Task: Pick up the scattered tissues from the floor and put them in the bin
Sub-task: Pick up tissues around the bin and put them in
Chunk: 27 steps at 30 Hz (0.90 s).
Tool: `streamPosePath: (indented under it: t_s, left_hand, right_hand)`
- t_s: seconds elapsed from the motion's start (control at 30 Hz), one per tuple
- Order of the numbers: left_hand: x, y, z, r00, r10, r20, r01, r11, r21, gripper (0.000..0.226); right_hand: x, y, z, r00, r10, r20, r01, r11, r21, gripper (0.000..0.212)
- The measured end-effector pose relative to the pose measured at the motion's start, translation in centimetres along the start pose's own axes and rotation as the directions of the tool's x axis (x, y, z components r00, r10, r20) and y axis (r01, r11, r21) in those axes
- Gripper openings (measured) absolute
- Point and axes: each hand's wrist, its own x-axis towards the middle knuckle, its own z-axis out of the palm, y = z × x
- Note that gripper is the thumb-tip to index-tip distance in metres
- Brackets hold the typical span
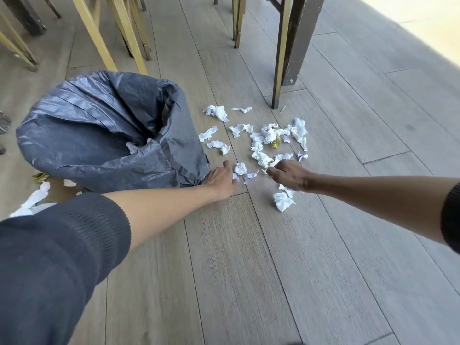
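On the wood floor (249,245) beside the bin (99,125), both hands reach into the tissues (268,138), likely to gather two at once. Left hand (221,179) curls on a tissue scrap (240,168); right hand (288,176) pinches a tissue strip (280,159). Bin sits close, liner open, probably for short drops.

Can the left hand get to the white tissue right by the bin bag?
Probably yes. The left hand already lies beside the small crumpled white tissue, by the grey plastic bin bag, with nothing between them.
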Motion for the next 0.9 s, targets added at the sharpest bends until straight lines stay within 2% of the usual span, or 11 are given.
streamPosePath:
  t_s: [0.07,0.27,0.33,0.43,0.53,0.6,0.63,0.7,0.77,0.83,0.9]
  left_hand:
    - [0.7,0.3,0.7,0.999,-0.029,0.014,0.029,1.000,0.000,0.033]
    - [1.3,0.0,2.5,0.994,-0.089,0.067,0.087,0.996,0.024,0.057]
    - [1.1,-0.4,2.7,0.995,-0.080,0.065,0.077,0.996,0.043,0.055]
    - [0.2,-0.8,2.5,0.997,-0.065,0.049,0.063,0.997,0.038,0.036]
    - [-0.6,-1.2,1.9,0.996,-0.052,0.070,0.051,0.999,0.016,0.024]
    - [-1.1,-1.5,1.4,0.997,-0.042,0.070,0.042,0.999,-0.005,0.024]
    - [-1.3,-1.7,1.2,0.997,-0.037,0.067,0.038,0.999,-0.008,0.024]
    - [-1.7,-1.8,0.7,0.997,-0.032,0.072,0.032,0.999,-0.001,0.027]
    - [-2.2,-1.7,0.5,0.997,-0.014,0.076,0.015,1.000,-0.002,0.026]
    - [-2.7,-1.5,0.4,0.997,0.002,0.075,0.002,0.999,-0.053,0.023]
    - [-3.1,-1.1,0.2,0.998,0.008,0.064,0.000,0.994,-0.113,0.024]
  right_hand:
    - [-0.2,0.4,-0.4,0.999,0.012,-0.043,-0.012,1.000,-0.010,0.048]
    - [-0.7,1.6,-0.3,0.996,0.094,-0.009,-0.094,0.995,-0.042,0.048]
    - [-0.7,1.9,0.0,0.991,0.130,0.016,-0.129,0.991,-0.043,0.041]
    - [-0.7,2.3,0.3,0.987,0.153,0.047,-0.151,0.988,-0.041,0.024]
    - [-0.4,2.4,0.3,0.990,0.119,0.075,-0.107,0.984,-0.141,0.023]
    - [-0.5,2.3,0.4,0.991,0.075,0.109,-0.046,0.968,-0.246,0.012]
    - [-0.8,2.2,0.5,0.990,0.044,0.132,-0.001,0.951,-0.308,0.015]
    - [-1.4,2.3,1.1,0.979,0.001,0.204,0.088,0.899,-0.430,0.038]
    - [-2.0,2.4,2.0,0.962,0.002,0.275,0.151,0.830,-0.537,0.050]
    - [-2.3,2.6,3.1,0.948,0.039,0.315,0.168,0.780,-0.603,0.055]
    - [-2.2,3.0,4.0,0.946,0.079,0.315,0.124,0.809,-0.575,0.053]
